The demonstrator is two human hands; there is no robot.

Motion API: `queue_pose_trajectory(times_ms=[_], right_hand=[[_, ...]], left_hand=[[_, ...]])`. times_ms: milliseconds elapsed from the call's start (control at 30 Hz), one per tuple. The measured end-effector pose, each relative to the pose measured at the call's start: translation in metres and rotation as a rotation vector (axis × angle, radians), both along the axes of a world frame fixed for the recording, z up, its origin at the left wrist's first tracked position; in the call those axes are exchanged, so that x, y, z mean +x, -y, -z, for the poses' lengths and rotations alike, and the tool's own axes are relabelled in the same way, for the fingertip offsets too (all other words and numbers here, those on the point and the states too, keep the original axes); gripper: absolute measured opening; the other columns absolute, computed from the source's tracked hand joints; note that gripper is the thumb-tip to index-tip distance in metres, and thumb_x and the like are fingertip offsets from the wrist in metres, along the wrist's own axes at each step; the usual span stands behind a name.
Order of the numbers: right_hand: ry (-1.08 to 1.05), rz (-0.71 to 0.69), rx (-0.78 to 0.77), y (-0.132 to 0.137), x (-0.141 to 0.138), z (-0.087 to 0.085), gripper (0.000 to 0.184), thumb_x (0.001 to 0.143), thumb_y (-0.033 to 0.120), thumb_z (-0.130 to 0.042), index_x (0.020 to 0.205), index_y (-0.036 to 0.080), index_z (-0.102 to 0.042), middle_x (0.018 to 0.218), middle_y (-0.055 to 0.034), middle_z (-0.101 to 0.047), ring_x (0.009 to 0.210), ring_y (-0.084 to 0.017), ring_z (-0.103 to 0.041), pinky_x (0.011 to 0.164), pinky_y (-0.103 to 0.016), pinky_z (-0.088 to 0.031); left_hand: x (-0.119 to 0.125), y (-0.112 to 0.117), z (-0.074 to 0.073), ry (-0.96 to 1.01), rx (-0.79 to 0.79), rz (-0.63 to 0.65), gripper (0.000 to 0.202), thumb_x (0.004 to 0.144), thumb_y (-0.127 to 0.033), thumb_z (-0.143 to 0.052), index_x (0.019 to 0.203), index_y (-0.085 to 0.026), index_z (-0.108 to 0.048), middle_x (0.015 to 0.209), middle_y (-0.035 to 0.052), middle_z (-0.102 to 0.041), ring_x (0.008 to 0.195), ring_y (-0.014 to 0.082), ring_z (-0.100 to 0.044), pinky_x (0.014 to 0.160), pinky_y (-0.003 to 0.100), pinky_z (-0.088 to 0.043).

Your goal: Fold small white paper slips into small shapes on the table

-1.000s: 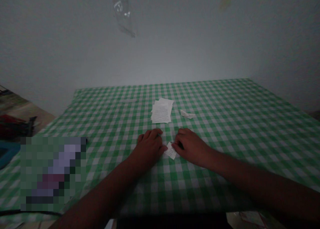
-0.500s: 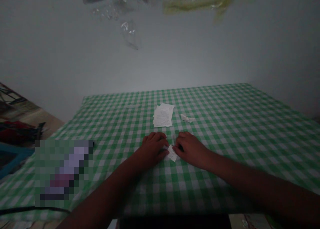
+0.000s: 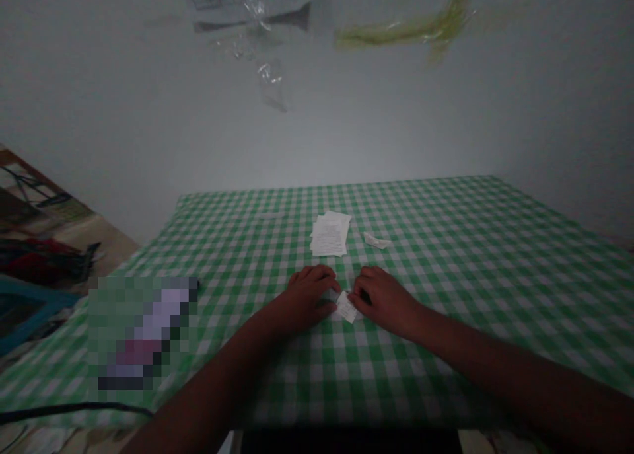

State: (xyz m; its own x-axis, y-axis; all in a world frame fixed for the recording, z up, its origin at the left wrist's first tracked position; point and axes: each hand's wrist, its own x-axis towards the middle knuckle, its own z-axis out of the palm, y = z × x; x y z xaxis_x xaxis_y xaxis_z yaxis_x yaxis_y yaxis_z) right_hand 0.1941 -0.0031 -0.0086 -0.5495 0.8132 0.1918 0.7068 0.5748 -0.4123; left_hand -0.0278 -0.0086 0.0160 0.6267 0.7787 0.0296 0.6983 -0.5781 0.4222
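Observation:
A small folded piece of white paper with faint print lies on the checked cloth between my two hands. My right hand has its thumb and forefinger closed on the paper's upper right edge, the other fingers curled. At the paper's left edge is my left hand, palm down, with a gap between thumb and forefinger; the thumb tip touches or nearly touches the paper. Beyond the hands sits a loose stack of printed paper sheets. To its right, a creased paper strip lies on the cloth.
A green and white checked tablecloth covers the table. On the left lies a blurred-out, dark-edged flat object, with a black cable near the front edge. A pale wall with tape and plastic scraps rises behind the table.
The camera view has shifted slightly, so everything appears a little to the right and lower. Both hands stay around the small paper, and the right fingers still pinch its edge.

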Motion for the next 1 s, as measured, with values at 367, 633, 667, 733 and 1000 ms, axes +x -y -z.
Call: queue_pose_trajectory(times_ms=[367, 633, 667, 733, 1000], right_hand=[[-0.125, -0.105, 0.015, -0.009, 0.007, 0.006, 0.014, 0.091, 0.023, -0.059, 0.078, 0.017, -0.06, 0.08, -0.0037, -0.056, 0.083, -0.019, -0.052, 0.077, -0.033, -0.043], [-0.224, -0.265, -0.137, -0.02, 0.022, -0.007, 0.012, 0.087, 0.013, -0.056, 0.081, 0.018, -0.064, 0.081, -0.0026, -0.058, 0.081, -0.016, -0.056, 0.075, -0.03, -0.045], [-0.231, -0.272, -0.146, -0.021, 0.022, -0.007, 0.012, 0.086, 0.012, -0.056, 0.082, 0.018, -0.065, 0.081, -0.0026, -0.058, 0.081, -0.016, -0.057, 0.074, -0.029, -0.045], [-0.238, -0.28, -0.147, -0.022, 0.023, -0.007, 0.012, 0.084, 0.01, -0.056, 0.083, 0.019, -0.065, 0.082, -0.0024, -0.059, 0.082, -0.016, -0.057, 0.075, -0.03, -0.046], [-0.205, -0.183, -0.113, -0.016, 0.016, -0.003, 0.006, 0.083, 0.016, -0.062, 0.079, 0.019, -0.064, 0.08, -0.0026, -0.061, 0.083, -0.018, -0.058, 0.078, -0.033, -0.044]], left_hand=[[0.007, 0.006, -0.007, 0.025, 0.014, 0.077, 0.033, 0.083, -0.013, -0.057, 0.113, -0.027, -0.061, 0.121, -0.0003, -0.064, 0.117, 0.0206, -0.052, 0.101, 0.04, -0.031], [0.007, 0.006, -0.011, 0.001, 0.02, 0.07, 0.028, 0.083, -0.015, -0.058, 0.108, -0.027, -0.065, 0.121, -0.0002, -0.065, 0.116, 0.0212, -0.054, 0.1, 0.041, -0.03], [0.007, 0.006, -0.01, -0.002, 0.021, 0.069, 0.028, 0.084, -0.015, -0.058, 0.108, -0.027, -0.065, 0.122, -0.0004, -0.065, 0.116, 0.0212, -0.053, 0.1, 0.041, -0.03], [0.007, 0.006, -0.009, -0.002, 0.029, 0.067, 0.028, 0.083, -0.015, -0.058, 0.108, -0.027, -0.065, 0.121, -0.0005, -0.065, 0.116, 0.0212, -0.053, 0.1, 0.041, -0.03], [0.008, 0.006, -0.004, 0.007, 0.06, 0.056, 0.029, 0.083, -0.015, -0.057, 0.108, -0.027, -0.064, 0.119, 0.0001, -0.066, 0.114, 0.0211, -0.054, 0.099, 0.042, -0.028]])
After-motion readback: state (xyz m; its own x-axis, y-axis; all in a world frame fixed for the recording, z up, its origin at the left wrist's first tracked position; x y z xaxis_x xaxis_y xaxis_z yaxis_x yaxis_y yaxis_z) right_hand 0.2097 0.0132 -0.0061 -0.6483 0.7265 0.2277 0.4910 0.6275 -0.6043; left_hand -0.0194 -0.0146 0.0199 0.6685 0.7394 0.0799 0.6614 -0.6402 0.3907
